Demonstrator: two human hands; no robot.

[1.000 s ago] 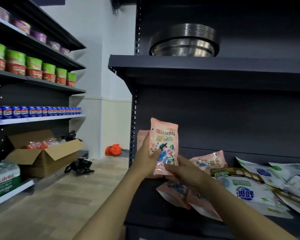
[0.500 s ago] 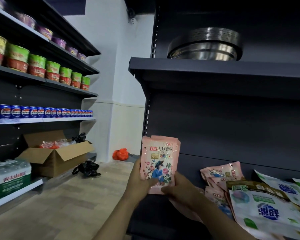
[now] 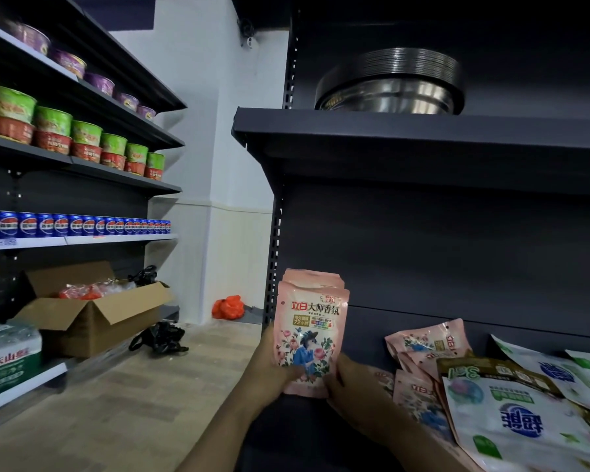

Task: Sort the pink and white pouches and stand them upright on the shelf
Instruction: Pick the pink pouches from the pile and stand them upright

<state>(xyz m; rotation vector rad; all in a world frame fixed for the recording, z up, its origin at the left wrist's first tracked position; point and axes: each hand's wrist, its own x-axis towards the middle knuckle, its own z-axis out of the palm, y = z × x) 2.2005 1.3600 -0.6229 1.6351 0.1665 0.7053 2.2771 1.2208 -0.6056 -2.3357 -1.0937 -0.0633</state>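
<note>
A pink pouch point(image 3: 310, 332) with a flower print stands upright at the left end of the dark shelf point(image 3: 276, 434), with another pink pouch point(image 3: 315, 277) right behind it. My left hand point(image 3: 269, 369) grips its lower left side and my right hand point(image 3: 346, 379) grips its lower right corner. To the right, more pink pouches point(image 3: 430, 345) lie in a loose heap. White pouches point(image 3: 511, 420) with blue and green print lie flat over them, and a brown-topped pouch point(image 3: 491, 373) sits between.
A stack of steel bowls point(image 3: 389, 83) sits on the shelf above. Across the aisle, shelves hold green noodle cups point(image 3: 82, 137) and blue cans point(image 3: 75, 224). An open cardboard box point(image 3: 92, 318), a black bag point(image 3: 160, 337) and an orange bag point(image 3: 228, 306) are on the floor.
Both hands have lowered the pink pouch from a tilted hold in the air to upright at the shelf's left end. The view has shifted left, so the heap now sits farther right.
</note>
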